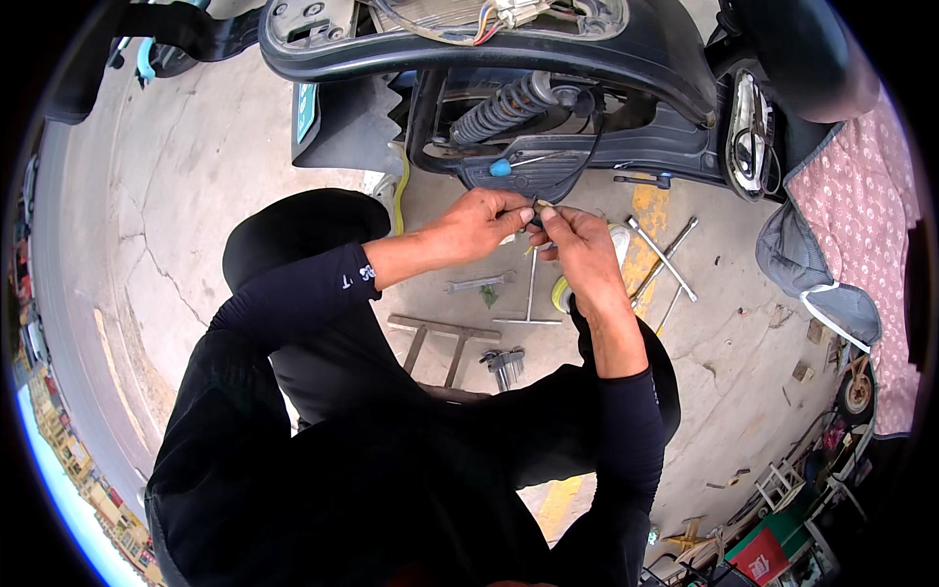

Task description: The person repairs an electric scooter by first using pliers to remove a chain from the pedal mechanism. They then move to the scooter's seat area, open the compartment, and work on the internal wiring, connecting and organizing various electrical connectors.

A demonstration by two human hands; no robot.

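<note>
We pinch a small dark part [535, 206] between fingertips of left hand [486, 221] and right hand [584, 247] | part: near side of shock absorber [504, 109] | combination wrench [480, 283]: floor, left of T-handle wrench [530, 296]

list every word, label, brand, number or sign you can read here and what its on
None can be quoted with certainty:
green plate on the dark flap: pale characters, too small
dark left sleeve: white lettering near the cuff, broken up by folds
red panel, lower right: white marking, too blurred
distant buildings, far left: any signs too small to tell
</note>
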